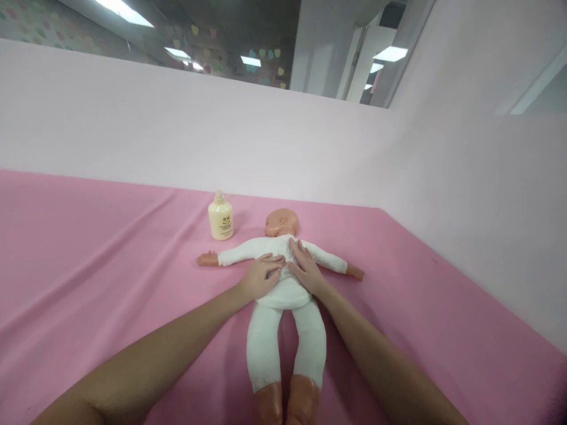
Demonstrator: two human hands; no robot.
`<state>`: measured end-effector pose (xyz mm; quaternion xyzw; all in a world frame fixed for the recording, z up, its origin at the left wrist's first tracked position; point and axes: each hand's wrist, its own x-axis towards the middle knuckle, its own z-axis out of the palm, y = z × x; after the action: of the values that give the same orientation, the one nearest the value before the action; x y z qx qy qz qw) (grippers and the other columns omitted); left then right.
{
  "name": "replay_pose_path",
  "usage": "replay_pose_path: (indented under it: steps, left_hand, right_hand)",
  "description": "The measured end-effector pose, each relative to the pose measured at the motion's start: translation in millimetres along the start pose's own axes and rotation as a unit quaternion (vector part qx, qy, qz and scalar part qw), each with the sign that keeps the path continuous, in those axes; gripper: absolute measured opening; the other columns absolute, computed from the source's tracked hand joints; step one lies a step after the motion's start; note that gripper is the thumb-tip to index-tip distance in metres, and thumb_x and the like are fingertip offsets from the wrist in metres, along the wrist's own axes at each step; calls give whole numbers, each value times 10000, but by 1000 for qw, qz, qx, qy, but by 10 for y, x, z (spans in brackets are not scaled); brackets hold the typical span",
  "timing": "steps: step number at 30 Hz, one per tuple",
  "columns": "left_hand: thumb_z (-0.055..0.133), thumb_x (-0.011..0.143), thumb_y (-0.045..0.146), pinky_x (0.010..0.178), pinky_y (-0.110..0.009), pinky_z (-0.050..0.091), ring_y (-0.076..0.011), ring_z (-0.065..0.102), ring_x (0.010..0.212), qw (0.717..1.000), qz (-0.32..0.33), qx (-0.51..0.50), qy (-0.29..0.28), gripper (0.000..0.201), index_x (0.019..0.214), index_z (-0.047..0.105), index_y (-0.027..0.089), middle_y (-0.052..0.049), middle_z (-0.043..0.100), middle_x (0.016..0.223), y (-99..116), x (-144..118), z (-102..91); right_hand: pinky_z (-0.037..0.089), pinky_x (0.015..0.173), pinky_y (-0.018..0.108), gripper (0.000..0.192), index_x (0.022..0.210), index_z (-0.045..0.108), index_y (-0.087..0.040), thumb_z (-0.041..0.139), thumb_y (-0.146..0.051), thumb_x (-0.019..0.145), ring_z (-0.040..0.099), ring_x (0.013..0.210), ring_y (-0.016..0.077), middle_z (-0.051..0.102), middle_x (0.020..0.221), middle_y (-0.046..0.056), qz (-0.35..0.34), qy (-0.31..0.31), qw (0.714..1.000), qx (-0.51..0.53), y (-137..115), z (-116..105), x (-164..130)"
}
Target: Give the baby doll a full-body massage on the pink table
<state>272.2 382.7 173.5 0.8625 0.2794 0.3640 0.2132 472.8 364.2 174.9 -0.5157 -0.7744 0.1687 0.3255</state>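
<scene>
A baby doll (286, 300) in a white long-sleeved suit lies face down, its arms spread and its head turned to the left. My left hand (261, 277) rests flat on the left side of the doll's back, fingers stretched toward the middle. On the right side of the back lies my right hand (308, 268), its fingers pointing up toward the doll's neck. Both hands touch the suit and grip nothing. The doll's feet run past the lower edge of the view.
A pale yellow pump bottle (221, 218) stands upright left of the doll's head. Pink sheeting (110, 254) with a few creases covers the surface. White walls (199, 136) rise behind and to the right, with a window (248, 41) above.
</scene>
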Motion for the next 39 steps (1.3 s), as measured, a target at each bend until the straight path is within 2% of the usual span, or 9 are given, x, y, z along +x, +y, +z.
replay_pose_path:
  steps: [7, 15, 19, 22, 25, 28, 31, 36, 39]
  left_hand:
    - [449, 901, 212, 1145, -489, 394, -213, 699, 1097, 995, 20, -98, -12, 328, 920, 775, 243, -20, 776, 1077, -54, -21, 3]
    - [468, 917, 283, 980, -409, 516, -237, 714, 996, 976, 16, -216, -29, 346, 779, 770, 187, -79, 784, 897, -70, -26, -14]
    - [470, 909, 324, 856, -373, 543, -220, 711, 842, 970, -8, -243, -16, 382, 638, 705, 194, -69, 751, 747, -42, -21, -31]
    - [447, 911, 367, 780, -345, 536, -195, 672, 726, 974, -41, -222, -5, 431, 547, 613, 207, -44, 694, 645, -23, -19, -30]
    - [402, 931, 397, 740, -325, 517, -175, 621, 653, 980, -52, -193, 1, 468, 536, 572, 211, -28, 641, 588, -11, -19, -31]
    - [384, 958, 380, 782, -329, 504, -171, 609, 671, 986, -44, -159, 16, 459, 582, 583, 208, -25, 655, 629, -6, -18, -48]
    - [359, 987, 378, 829, -343, 498, -185, 617, 747, 991, -35, -125, 33, 444, 662, 608, 206, -33, 672, 711, -11, -10, -70]
    - [282, 1021, 384, 1007, -385, 447, -211, 619, 1030, 995, -22, -85, 57, 438, 987, 680, 204, -69, 719, 1022, -53, 6, -75]
    - [260, 1029, 373, 1096, -416, 394, -213, 583, 1176, 997, -10, -67, 48, 469, 1091, 695, 211, -73, 699, 1196, -84, 6, -67]
  right_hand:
    - [101, 1228, 553, 602, 1546, 313, -321, 432, -396, 960, 132, 1545, 258, 291, 1623, 16, -15, -17, 1000, 17, -32, -57, -3]
    - [114, 1226, 543, 460, 1380, 575, -298, 457, -396, 946, 262, 1512, 254, 466, 1531, 33, -13, 17, 996, 88, -65, -64, -9]
    - [162, 1222, 549, 390, 1199, 711, -276, 446, -414, 948, 388, 1454, 254, 622, 1384, 41, -1, 62, 990, 130, -62, -31, 3]
    - [212, 1221, 530, 387, 1042, 775, -254, 457, -452, 943, 514, 1361, 259, 723, 1224, 60, 26, 107, 982, 152, -74, -8, 8]
    - [242, 1216, 527, 434, 889, 798, -239, 457, -501, 942, 614, 1242, 267, 783, 1029, 69, 52, 134, 974, 178, -102, -6, 3]
    - [249, 1215, 530, 473, 766, 787, -228, 463, -526, 938, 662, 1156, 270, 791, 884, 69, 56, 128, 971, 195, -148, -30, -14]
    - [259, 1212, 518, 476, 687, 765, -230, 473, -512, 937, 690, 1096, 263, 788, 838, 61, 42, 92, 973, 209, -209, -62, -41]
    - [321, 1166, 515, 403, 686, 776, -243, 515, -448, 916, 704, 1058, 262, 790, 846, 54, 9, 17, 975, 222, -313, -88, -76]
    - [331, 1153, 512, 398, 691, 784, -245, 515, -439, 911, 698, 1068, 267, 787, 818, 53, -6, -22, 971, 237, -352, -91, -80]
